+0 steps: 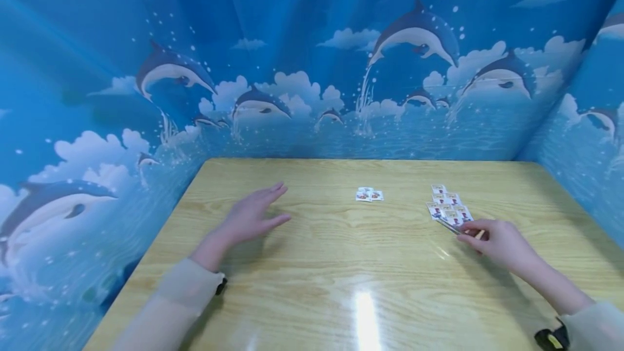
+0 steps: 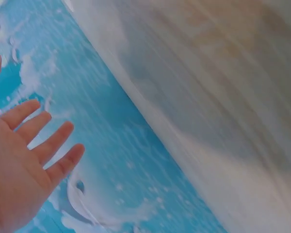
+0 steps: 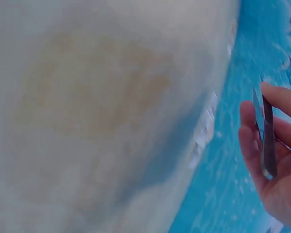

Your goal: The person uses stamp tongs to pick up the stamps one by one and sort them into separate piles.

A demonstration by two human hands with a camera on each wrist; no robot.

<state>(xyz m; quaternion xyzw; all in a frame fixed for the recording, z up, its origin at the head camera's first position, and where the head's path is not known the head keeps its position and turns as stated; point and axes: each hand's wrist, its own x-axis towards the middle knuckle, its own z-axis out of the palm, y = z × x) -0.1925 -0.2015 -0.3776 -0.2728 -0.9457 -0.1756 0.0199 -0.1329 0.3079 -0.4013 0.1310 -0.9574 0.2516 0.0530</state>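
In the head view my right hand (image 1: 502, 240) holds a pair of metal tweezers (image 1: 448, 226), whose tips point left toward a cluster of small printed cards (image 1: 452, 214). The right wrist view shows the tweezers (image 3: 268, 145) between thumb and fingers, their arms spread apart at the tips. These cards lie in overlapping rows that narrow to one card at the far end. My left hand (image 1: 251, 214) hovers over the left side of the table with nothing in it, its fingers (image 2: 58, 141) spread and straight in the left wrist view.
A smaller group of printed cards (image 1: 363, 196) lies near the middle back of the wood-grain table (image 1: 312, 253). Blue curtains (image 1: 312, 96) with dolphins and clouds rise behind the table and along its sides. A bright light reflection marks the tabletop's front.
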